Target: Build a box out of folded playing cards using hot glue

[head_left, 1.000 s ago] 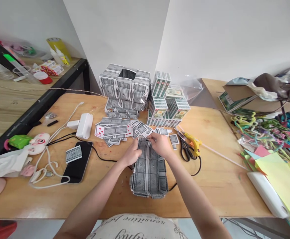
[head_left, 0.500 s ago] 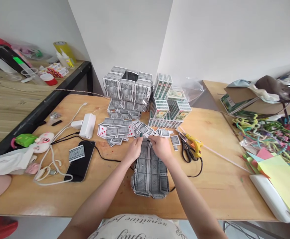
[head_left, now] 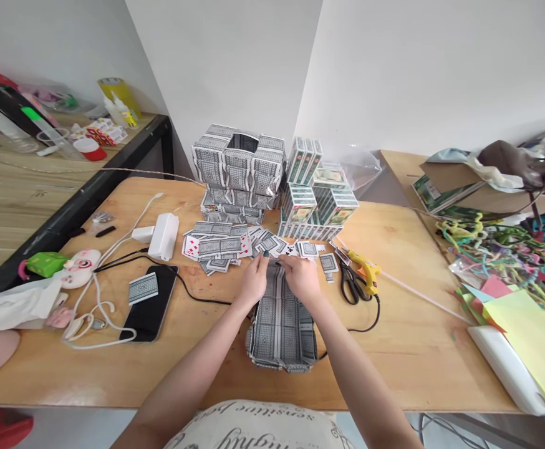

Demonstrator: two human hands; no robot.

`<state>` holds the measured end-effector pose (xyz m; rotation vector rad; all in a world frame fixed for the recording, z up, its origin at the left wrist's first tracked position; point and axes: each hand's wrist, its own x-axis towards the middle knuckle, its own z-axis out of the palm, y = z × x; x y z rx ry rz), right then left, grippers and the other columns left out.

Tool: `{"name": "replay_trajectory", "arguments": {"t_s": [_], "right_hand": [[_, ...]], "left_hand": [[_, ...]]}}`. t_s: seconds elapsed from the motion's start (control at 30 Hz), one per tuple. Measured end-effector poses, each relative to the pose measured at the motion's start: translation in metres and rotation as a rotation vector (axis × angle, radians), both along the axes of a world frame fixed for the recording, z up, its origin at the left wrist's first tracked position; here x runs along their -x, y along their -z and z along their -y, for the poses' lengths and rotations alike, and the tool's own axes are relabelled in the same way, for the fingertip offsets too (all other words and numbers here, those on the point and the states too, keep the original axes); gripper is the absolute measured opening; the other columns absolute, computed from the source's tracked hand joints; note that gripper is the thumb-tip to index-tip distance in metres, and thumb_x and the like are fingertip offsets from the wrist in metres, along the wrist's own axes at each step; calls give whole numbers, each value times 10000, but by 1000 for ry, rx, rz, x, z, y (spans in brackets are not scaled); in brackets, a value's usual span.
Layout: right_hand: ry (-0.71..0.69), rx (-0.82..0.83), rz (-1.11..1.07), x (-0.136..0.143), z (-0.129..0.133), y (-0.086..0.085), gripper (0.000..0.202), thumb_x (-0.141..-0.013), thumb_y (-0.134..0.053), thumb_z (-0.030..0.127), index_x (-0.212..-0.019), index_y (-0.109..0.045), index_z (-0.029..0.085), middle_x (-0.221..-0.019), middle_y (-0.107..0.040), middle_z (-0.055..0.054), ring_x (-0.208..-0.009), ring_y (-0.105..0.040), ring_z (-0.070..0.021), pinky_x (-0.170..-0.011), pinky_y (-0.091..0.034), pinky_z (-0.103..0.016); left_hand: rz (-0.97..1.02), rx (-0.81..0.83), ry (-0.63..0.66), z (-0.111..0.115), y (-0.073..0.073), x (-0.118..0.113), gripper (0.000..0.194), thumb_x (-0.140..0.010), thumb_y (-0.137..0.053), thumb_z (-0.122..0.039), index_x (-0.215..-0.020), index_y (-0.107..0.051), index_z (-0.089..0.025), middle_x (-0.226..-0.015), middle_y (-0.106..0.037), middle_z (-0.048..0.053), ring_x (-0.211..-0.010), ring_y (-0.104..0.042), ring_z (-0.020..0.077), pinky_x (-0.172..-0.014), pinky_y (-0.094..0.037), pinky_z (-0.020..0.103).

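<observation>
A long open tray made of grey-backed playing cards (head_left: 279, 330) lies in front of me on the table. My left hand (head_left: 254, 280) and my right hand (head_left: 301, 277) are closed on its far end, thumbs and fingers pinching the card edge from both sides. Just beyond my hands are loose piles of playing cards (head_left: 221, 247), some face up. Behind them stands a larger structure built of the same cards (head_left: 239, 165), with a square opening on top. My hands partly hide the tray's far edge.
Stacked card boxes (head_left: 300, 206) stand at the back. Right of my hands are black scissors (head_left: 353, 284) and a yellow glue gun (head_left: 368, 274) with its cord. A phone (head_left: 149, 312), white cables and a white adapter (head_left: 164, 237) are at left. Coloured paper (head_left: 529, 337) lies at right.
</observation>
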<state>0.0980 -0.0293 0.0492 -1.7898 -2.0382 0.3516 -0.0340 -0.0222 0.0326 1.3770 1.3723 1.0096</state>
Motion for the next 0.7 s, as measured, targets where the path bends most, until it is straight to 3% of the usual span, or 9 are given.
{"name": "replay_trajectory", "arguments": {"t_s": [0.27,0.7], "right_hand": [[26,-53,-76,-1,2,12,252,-820,-465,160,-929,-678,239,-907,-696,-29,-799,-637,-167,-716,-459,-234],[-112,-217,-115,-1,11,15,271,-877,-403,184,-1003,-641,209,-1000,-664,-43,-877,-610,-150,-743,-458,-233]], "left_hand": [[6,-15,51,0,0,-1,321,-886,-316,-324,-958,-585,-166,-1012,-626,62,-979,-551,177,-891,-392,305],[34,-66,34,4,-2,-1,322,-876,-322,-265,-978,-615,-178,-1027,-642,50,-1000,-556,170,-912,-392,298]]}}
